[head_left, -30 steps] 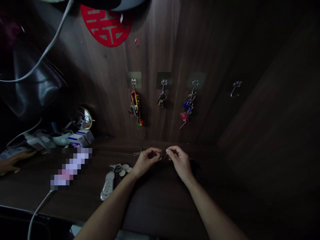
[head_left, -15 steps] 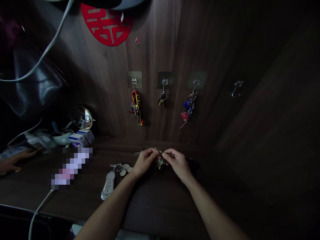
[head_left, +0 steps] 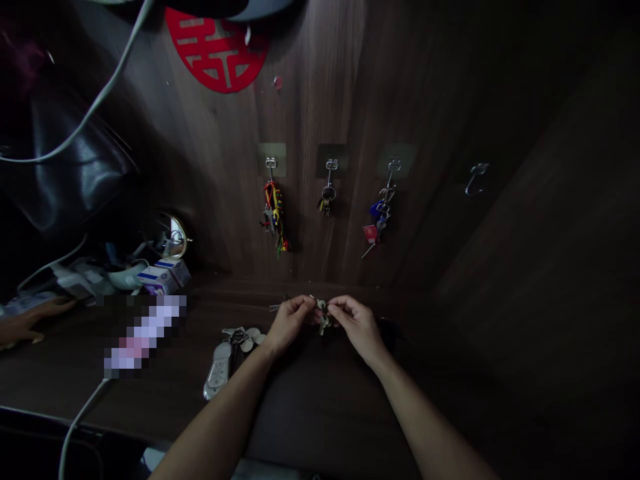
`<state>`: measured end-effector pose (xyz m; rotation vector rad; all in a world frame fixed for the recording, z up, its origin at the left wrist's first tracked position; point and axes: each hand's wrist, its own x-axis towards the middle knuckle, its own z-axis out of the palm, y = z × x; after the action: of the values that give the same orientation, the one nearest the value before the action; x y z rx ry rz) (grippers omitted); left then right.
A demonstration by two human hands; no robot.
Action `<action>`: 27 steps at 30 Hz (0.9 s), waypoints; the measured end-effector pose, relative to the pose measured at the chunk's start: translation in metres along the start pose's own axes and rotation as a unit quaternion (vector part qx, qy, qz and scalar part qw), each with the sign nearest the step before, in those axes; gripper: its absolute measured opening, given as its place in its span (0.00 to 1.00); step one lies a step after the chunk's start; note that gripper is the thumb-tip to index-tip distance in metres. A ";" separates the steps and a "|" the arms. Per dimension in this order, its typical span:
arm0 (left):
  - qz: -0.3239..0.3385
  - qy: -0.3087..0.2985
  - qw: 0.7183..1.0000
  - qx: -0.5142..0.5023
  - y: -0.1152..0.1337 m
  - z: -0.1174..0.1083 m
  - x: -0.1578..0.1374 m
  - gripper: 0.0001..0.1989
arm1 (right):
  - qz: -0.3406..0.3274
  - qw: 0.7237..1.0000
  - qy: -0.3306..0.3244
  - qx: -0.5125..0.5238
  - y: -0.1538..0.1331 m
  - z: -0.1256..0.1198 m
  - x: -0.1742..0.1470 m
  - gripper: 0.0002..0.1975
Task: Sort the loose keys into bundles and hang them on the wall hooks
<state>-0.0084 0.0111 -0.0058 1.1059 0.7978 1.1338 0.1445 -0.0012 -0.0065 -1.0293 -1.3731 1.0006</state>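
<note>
Pinching pale metal keys (head_left: pixel 324 324), left hand (head_left: pixel 290 324) and right hand (head_left: pixel 357 325) have fingers nearly closed; the keys now dangle lower, showing better.

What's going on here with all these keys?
A person's left hand pinches a small bunch of keys, with the right hand held up close to it; whether that one grips too is hard to tell. A grey remote fob lies to the left on the dark wooden surface. Three other key bunches hang from wall hooks.
</note>
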 end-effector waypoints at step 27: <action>0.093 -0.004 0.942 0.321 -0.013 -0.013 0.003 0.16 | -0.123 0.983 0.131 -0.035 -0.048 -0.014 0.039 0.12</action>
<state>-0.0155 0.0172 -0.0216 1.7568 1.1160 1.0448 0.1551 0.0240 0.0512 -0.9779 -1.2866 0.6154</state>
